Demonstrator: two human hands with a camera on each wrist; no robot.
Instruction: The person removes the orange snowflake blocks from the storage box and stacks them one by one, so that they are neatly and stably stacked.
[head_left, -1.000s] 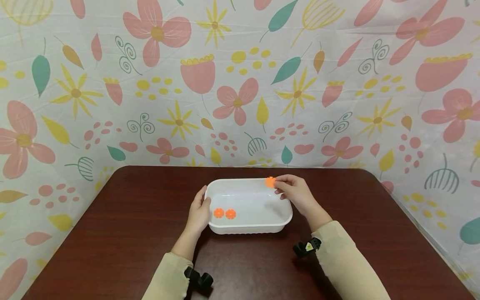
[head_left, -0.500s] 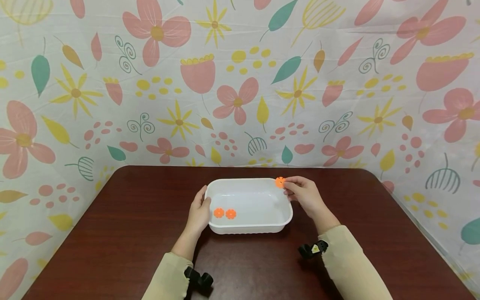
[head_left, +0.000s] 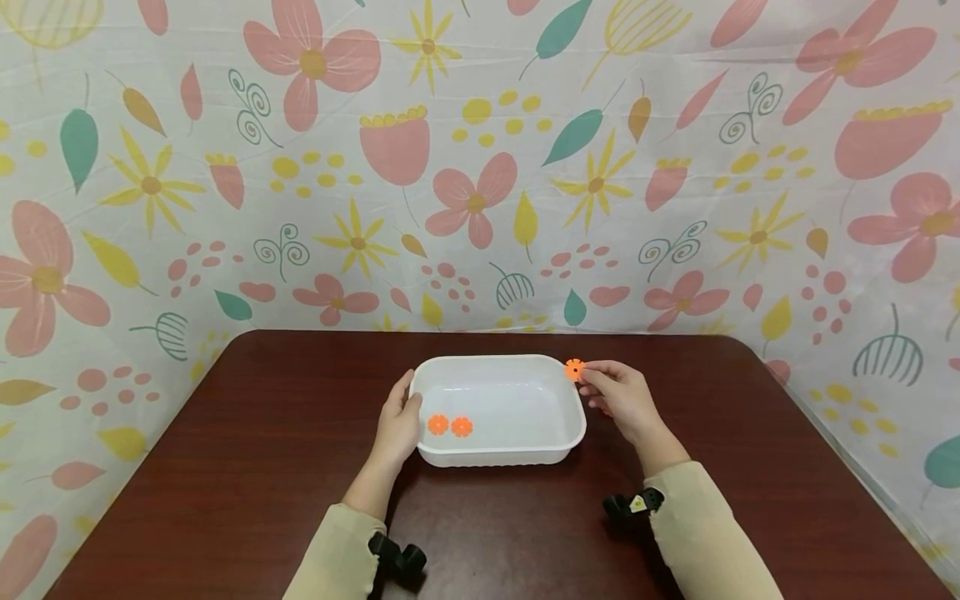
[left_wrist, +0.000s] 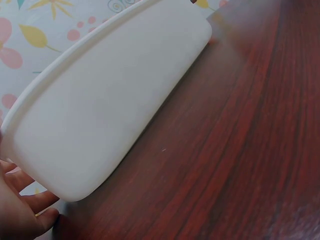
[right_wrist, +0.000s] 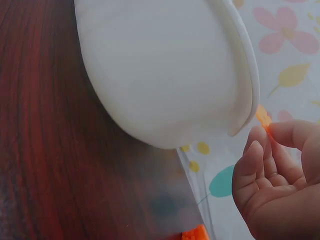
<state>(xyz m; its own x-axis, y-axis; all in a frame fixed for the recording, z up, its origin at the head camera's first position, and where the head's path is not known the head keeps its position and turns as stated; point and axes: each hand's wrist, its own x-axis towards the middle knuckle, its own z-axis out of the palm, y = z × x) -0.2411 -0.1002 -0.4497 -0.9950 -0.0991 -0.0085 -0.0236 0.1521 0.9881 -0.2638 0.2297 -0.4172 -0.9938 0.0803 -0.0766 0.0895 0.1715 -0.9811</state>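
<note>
A white rectangular plastic tray (head_left: 517, 404) with rounded corners stands on the table. My left hand (head_left: 397, 429) grips its left end, thumb at the rim and fingers along the outside. Two orange flower-shaped plastic pieces, a left one (head_left: 438, 425) and a right one (head_left: 462, 427), lie side by side inside, near the front left. Between right thumb and fingertips, my right hand (head_left: 621, 402) pinches a third orange flower-shaped piece (head_left: 574, 370) at the tray's back right corner. In the right wrist view this pinched piece (right_wrist: 263, 116) appears edge-on beside the tray rim.
The dark reddish-brown wooden table (head_left: 247, 467) reaches back to a flower-printed cloth (head_left: 480, 100). Part of another orange thing (right_wrist: 196, 233) shows at the bottom edge of the right wrist view. Black wrist cameras sit at both sleeves.
My right hand has moved to the right with the pinched orange piece, from over the tray's back rim to its back right corner. The left hand and tray have stayed put.
</note>
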